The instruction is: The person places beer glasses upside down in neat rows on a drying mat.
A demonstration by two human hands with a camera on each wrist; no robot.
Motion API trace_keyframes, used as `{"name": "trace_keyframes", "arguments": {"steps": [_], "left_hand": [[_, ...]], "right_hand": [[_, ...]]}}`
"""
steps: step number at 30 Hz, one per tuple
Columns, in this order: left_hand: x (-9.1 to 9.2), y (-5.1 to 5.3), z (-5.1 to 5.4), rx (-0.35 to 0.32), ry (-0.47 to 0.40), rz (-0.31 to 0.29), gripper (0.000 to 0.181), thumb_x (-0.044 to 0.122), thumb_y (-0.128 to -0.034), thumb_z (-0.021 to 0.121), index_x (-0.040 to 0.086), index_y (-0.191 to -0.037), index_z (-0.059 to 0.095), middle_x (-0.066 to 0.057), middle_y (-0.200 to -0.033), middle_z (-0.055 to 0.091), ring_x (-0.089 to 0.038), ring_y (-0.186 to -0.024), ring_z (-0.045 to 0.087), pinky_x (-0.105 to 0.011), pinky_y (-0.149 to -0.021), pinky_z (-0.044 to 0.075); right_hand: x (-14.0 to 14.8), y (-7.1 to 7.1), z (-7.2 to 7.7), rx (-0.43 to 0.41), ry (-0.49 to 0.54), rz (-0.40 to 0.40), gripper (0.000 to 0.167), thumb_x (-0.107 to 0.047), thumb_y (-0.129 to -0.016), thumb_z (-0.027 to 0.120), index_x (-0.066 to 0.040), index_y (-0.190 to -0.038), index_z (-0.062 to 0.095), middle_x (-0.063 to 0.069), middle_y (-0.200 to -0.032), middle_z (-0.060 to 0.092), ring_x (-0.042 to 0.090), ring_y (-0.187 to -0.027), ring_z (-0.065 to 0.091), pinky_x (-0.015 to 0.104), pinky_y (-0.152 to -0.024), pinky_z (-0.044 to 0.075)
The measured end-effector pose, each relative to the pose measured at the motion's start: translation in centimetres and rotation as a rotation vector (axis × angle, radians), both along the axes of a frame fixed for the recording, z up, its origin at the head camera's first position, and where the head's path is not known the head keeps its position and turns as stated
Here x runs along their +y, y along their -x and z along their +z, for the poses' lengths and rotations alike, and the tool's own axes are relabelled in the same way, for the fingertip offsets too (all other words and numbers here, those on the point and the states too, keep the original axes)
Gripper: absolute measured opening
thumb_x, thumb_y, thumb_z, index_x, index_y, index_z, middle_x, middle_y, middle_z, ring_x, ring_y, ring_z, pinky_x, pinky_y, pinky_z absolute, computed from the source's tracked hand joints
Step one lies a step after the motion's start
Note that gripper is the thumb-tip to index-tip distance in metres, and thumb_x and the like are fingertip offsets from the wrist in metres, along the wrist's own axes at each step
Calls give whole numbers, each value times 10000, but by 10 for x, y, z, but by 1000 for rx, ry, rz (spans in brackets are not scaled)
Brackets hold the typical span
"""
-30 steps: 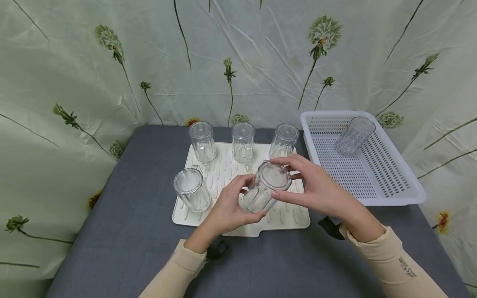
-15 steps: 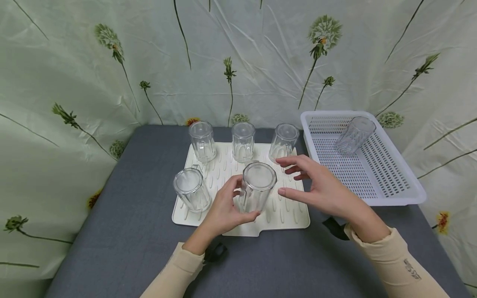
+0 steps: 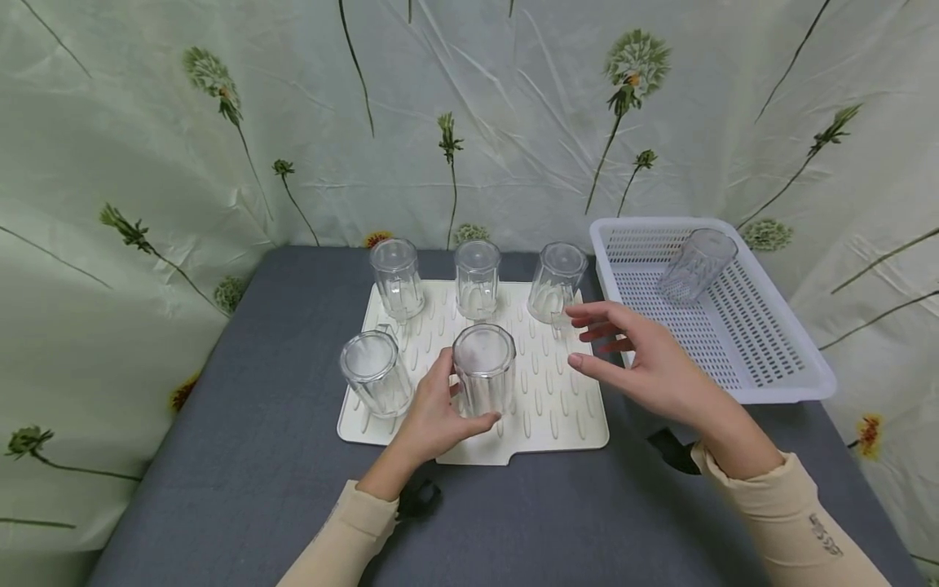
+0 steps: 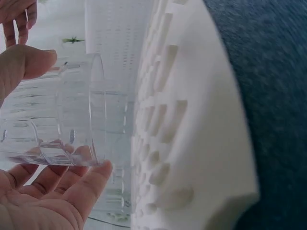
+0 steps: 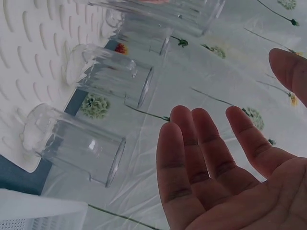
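Note:
My left hand (image 3: 440,420) holds a clear glass mug (image 3: 484,359) by its side, thumb in front and fingers behind. The mug is upside down, base up, and in the left wrist view a gap shows between its rim and the white draining mat (image 3: 550,420). To its left on the mat stands another upturned mug (image 3: 377,375). Three more line the back: a left one (image 3: 399,281), a middle one (image 3: 478,281) and a right one (image 3: 557,281). Near that right mug, my right hand (image 3: 653,371) hovers with loosely bent fingers, holding nothing.
A white perforated plastic basket (image 3: 763,396) stands right of the mat, with one clear glass (image 3: 697,265) leaning inside it. Grey cloth (image 3: 257,424) covers the table. Behind hangs a flower-printed curtain (image 3: 528,122).
My right hand has let go of the mug and drawn back to the right. The left hand has turned the mug more upright and carried it left, toward the front-left mug.

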State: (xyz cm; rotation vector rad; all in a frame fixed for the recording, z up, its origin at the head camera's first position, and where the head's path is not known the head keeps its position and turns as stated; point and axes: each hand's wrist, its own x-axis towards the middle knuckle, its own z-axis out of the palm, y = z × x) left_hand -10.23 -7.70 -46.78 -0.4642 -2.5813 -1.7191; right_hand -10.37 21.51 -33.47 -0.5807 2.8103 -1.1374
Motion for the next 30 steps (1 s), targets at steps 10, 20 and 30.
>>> {"name": "trace_keyframes", "arguments": {"steps": [10, 20, 30], "left_hand": [[-7, -2, -10, -17, 27, 31, 867, 122, -705, 992, 81, -1428, 515, -81, -1303, 642, -240, -1238, 625, -461, -1055, 603], [-12, 0, -15, -65, 37, 36, 902, 137, -716, 999, 83, -1461, 494, -100, -1350, 633, -280, -1285, 621, -482, -1090, 586], [-12, 2, -16, -87, 27, 38, 888, 107, -718, 994, 65, -1453, 498, -117, -1362, 632, -299, -1304, 619, -499, -1120, 563]], "right_hand": [[15, -1, -3, -17, 22, -26, 496, -254, -1022, 755, -172, -1483, 592, 44, -1414, 680, 213, -1159, 701, 320, -973, 584], [29, 2, -3, -38, 5, -57, 522, -271, -1032, 738, -140, -1505, 560, 93, -1469, 641, 313, -1235, 684, 174, -945, 520], [39, 2, -6, -53, 11, -76, 548, -285, -1025, 751, -160, -1520, 551, 101, -1483, 639, 315, -1244, 680, 128, -944, 499]]}}
